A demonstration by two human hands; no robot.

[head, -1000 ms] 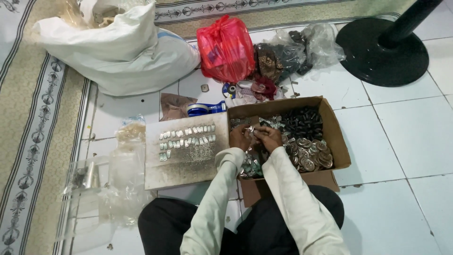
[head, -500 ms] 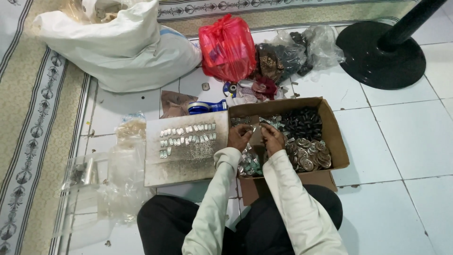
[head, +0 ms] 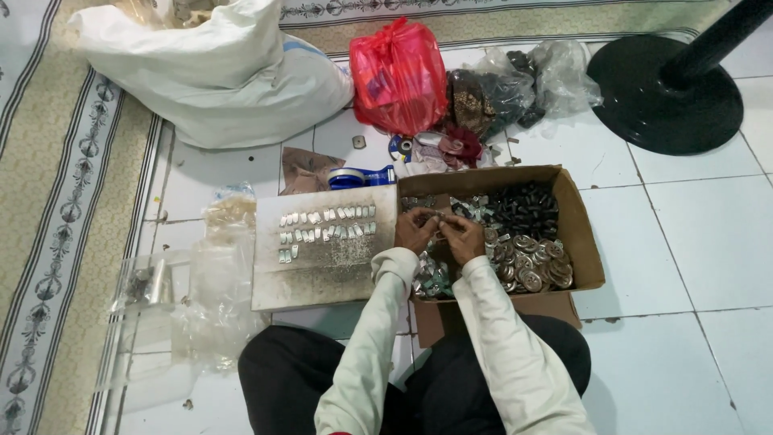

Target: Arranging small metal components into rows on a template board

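Over the cardboard box (head: 584, 242) at frame centre, I see my left hand (head: 415, 229) and right hand (head: 464, 235) pinching one small metal piece (head: 440, 227) between them; its axis is too small to tell. Dark parts (head: 523, 205) and silvery rings (head: 531, 262) fill the box.

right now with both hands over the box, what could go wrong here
1. Both hands, left hand and right hand, pinch something tiny above the cardboard box; if dropped, it would likely vanish among the loose metal parts.
2. A sleeve could sweep the rows of small silver pieces off the board.
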